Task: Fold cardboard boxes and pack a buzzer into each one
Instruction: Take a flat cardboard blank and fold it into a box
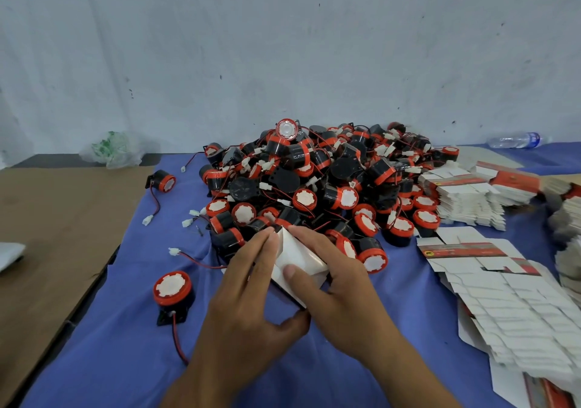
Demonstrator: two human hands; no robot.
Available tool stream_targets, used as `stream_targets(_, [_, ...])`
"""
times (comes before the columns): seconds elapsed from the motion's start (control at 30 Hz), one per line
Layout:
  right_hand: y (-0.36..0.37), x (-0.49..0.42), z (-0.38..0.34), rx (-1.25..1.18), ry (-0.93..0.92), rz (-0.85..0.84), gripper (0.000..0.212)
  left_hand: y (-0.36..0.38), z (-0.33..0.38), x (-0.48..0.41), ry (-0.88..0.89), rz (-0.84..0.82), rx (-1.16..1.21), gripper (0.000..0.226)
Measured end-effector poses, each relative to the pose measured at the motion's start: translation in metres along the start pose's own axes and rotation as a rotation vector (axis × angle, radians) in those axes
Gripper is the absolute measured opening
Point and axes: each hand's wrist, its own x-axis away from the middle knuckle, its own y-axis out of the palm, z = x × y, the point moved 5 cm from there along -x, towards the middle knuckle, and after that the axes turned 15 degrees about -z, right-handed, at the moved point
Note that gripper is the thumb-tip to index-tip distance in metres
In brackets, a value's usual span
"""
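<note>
The left hand (245, 288) and the right hand (336, 285) are meeting over one white cardboard box (298, 261), which is lying on the blue cloth (119, 360) between them. The left hand is holding it with long straight fingers laid on its left side and the thumb hooked at the near corner. The right hand is gripping it from the other side, its thumb pressing flat on the white panel. The box is looking only half formed, so the step in hand is, I think, squaring it up. To do this well, the thumb should be pushing along the crease and not on the middle of the panel, while the left fingers are steadying the opposite wall, so the thin card is not buckling. A loose buzzer (172, 288) is standing just left of the left hand, ready for packing. Right of the right hand the flat box blanks (515, 310) are lying in a fan. Just beyond the fingertips the buzzer pile (314, 181) is rising, with its wires tangled.
</note>
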Motion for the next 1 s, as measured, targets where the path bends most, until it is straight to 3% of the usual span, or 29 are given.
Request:
stream_targets(0.23, [-0.008,0.001,0.003,0.125,0.031,0.031,0.044,0.003,0.001,0.001,0.055,0.000,-0.076,0.079])
stream_targets(0.5, [0.001,-0.002,0.007,-0.031,0.028,-0.110,0.046,0.004,-0.003,0.002,0.023,0.025,-0.058,0.078])
stream_targets(0.73, [0.003,-0.003,0.011,-0.316,0.053,-0.105,0.040,0.005,-0.004,0.004,0.037,0.016,-0.021,0.081])
stream_targets(0.83, [0.000,-0.003,0.013,-0.391,0.051,-0.020,0.035,0.006,-0.002,0.004,0.050,0.009,-0.012,0.080])
stream_targets(1.0, [0.006,0.001,0.005,-0.122,-0.040,0.047,0.037,0.012,0.000,0.006,0.035,-0.010,-0.017,0.079])
